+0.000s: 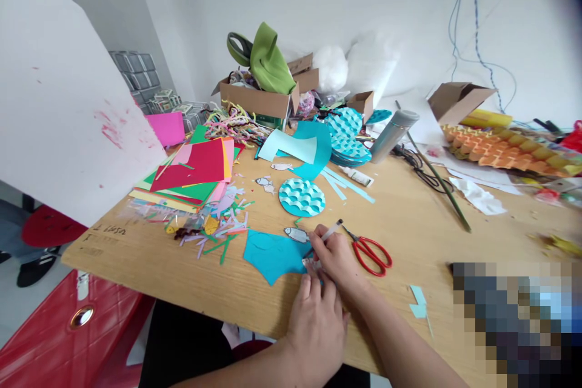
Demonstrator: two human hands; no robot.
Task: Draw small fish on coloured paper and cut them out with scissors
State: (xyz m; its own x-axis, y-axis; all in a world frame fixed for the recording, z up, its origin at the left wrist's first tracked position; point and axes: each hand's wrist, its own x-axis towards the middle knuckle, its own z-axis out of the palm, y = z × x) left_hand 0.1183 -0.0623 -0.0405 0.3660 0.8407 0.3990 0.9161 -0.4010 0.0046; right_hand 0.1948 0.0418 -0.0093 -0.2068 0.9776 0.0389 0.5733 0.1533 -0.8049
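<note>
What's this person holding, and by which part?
The right hand holds a pen by its lower barrel, near the tip; whether the left hand grips anything cannot be told.

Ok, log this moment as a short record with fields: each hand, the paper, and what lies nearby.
Left hand: palm down, fingers at the blue paper's edge
Right hand: gripping a pen, lower end near a small white piece
Blue paper: on the wooden table, lines drawn on it
Right of right hand: red-handled scissors
Beyond blue paper: round wave-patterned disc
Far left: stacked coloured paper
</note>
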